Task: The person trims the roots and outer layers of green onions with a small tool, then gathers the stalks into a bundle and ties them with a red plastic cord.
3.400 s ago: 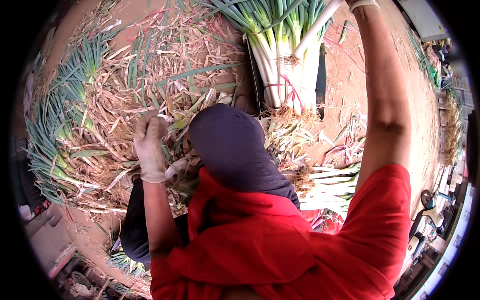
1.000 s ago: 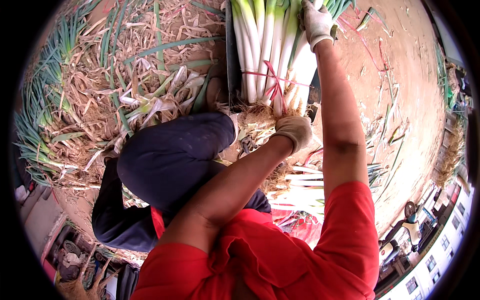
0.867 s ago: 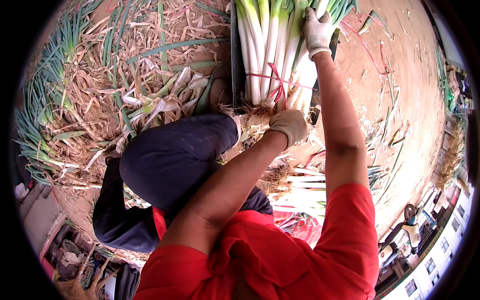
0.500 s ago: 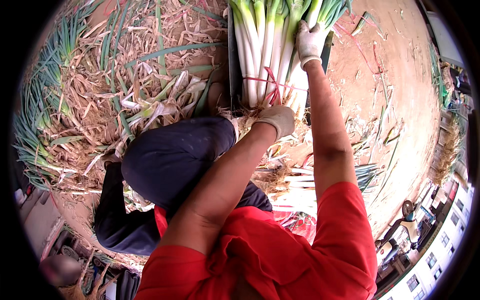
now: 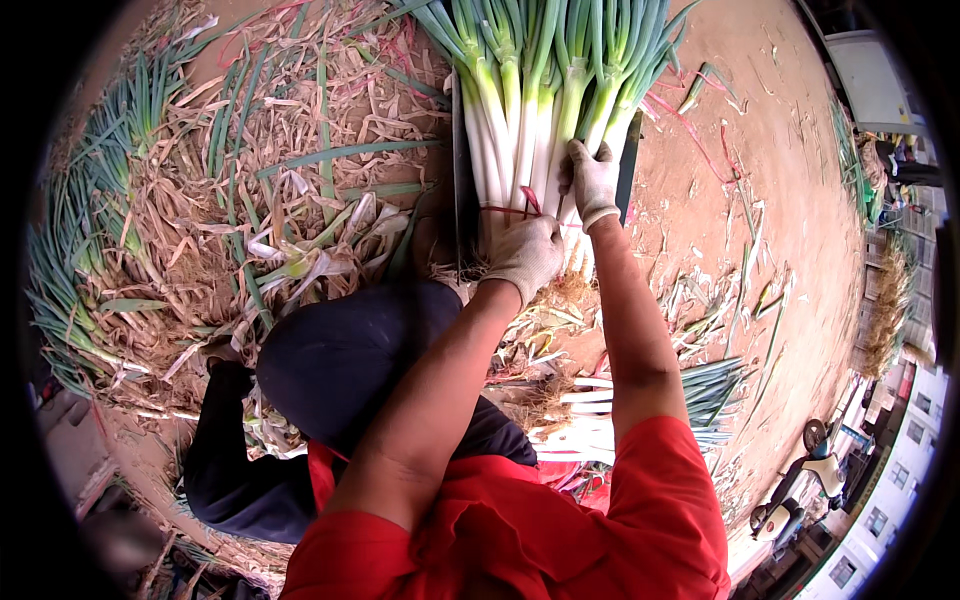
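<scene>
A bundle of large green onions [image 5: 512, 110] lies in a dark-sided tray [image 5: 460, 165] in front of me, white stalks nearest and green leaves pointing away. A red tie [image 5: 500, 210] runs round the white stalks close to the roots. Gloved and closed, my left hand [image 5: 528, 255] grips the red tie over the lower stalks. My right hand [image 5: 597, 182], also gloved, is curled over the right-hand stalks just above the tie, its thumb toward the leaves. Both gloves partly hide the tie and the root ends.
Untied green onions [image 5: 80, 250] are heaped at the left beside dry peelings [image 5: 180, 220]. More onions [image 5: 590, 400] lie by my right arm. My bent knee [image 5: 360, 340] sits just left of my left forearm. A scooter [image 5: 805, 480] stands at the far right.
My left hand has gone from the root ends up to the red tie. My right hand has come down from the leaf bases to the white stalks. More of the leaves now shows.
</scene>
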`<state>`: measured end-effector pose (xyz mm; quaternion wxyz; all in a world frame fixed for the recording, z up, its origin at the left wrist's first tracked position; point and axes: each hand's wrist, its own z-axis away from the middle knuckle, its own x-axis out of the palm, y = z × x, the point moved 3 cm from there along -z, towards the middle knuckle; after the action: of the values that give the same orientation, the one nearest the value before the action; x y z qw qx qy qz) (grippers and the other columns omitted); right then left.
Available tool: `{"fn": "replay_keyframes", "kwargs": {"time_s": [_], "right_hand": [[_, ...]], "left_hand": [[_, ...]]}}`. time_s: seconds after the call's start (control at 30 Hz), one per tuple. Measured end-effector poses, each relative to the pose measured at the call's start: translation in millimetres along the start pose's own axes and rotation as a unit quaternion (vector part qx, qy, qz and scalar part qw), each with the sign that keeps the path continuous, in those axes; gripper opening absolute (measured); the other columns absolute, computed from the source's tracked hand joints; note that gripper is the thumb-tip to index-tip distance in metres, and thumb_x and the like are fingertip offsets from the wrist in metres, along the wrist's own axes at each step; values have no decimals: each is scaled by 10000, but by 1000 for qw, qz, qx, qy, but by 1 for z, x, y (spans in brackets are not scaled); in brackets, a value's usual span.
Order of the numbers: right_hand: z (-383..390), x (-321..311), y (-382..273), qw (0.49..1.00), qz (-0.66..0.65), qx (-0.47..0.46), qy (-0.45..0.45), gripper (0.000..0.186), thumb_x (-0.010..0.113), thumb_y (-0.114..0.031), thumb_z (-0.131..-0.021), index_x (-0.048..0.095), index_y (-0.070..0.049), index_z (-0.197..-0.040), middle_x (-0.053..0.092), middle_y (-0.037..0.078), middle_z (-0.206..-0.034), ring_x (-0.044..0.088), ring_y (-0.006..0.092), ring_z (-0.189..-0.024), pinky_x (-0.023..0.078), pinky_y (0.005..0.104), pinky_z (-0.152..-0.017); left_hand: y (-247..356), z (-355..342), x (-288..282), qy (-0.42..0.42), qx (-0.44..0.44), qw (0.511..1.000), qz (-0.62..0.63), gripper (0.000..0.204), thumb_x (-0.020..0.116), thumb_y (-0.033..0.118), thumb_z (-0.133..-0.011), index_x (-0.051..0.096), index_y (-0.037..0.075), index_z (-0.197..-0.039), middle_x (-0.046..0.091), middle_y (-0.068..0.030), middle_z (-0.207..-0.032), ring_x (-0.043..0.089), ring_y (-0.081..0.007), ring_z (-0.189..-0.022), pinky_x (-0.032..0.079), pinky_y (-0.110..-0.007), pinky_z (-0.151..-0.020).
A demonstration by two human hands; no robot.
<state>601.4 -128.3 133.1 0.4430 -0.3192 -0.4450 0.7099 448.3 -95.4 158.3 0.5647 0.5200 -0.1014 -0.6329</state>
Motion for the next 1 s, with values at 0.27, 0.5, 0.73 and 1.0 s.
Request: {"fn": "replay_keyframes", "kwargs": {"time_s": [0.27, 0.5, 0.73, 1.0], "right_hand": [[-75, -25, -67, 966, -215, -36, -137, 170, 564, -141, -936, 555, 0, -1031, 636, 137, -821, 614, 235, -641, 526, 358, -591], [-97, -8, -204, 933, -266, -113, -216, 382, 536, -225, -956, 537, 55, -1216, 653, 182, -1094, 642, 297, -950, 519, 390, -879], [-138, -32, -147, 900, 317, -290, 68, 374, 645, -345, -873, 653, -31, -1077, 681, 165, -1058, 661, 260, -972, 495, 344, -865], [-72, 20, -111, 696, 583, -371, 194, 322, 587, -162, -791, 568, -74, -1100, 616, 169, -1066, 554, 370, -1038, 448, 500, -880]], "left_hand": [[12, -12, -10, 35, -9, 986, 163, 213, 578, 299, -882, 690, 125, -933, 672, -186, -837, 659, -369, -814, 523, -432, -723], [-27, -33, 21, 44, -26, 974, 220, 219, 583, 283, -899, 680, 90, -934, 668, -205, -844, 652, -389, -825, 521, -439, -729], [-1, -32, 19, 45, -22, 962, 268, 196, 581, 222, -925, 655, 45, -967, 651, -144, -809, 634, -289, -776, 505, -363, -685], [-35, -44, 26, 79, -2, 958, 276, 239, 578, 304, -910, 678, 91, -950, 681, -182, -860, 671, -355, -801, 528, -390, -710]]}}
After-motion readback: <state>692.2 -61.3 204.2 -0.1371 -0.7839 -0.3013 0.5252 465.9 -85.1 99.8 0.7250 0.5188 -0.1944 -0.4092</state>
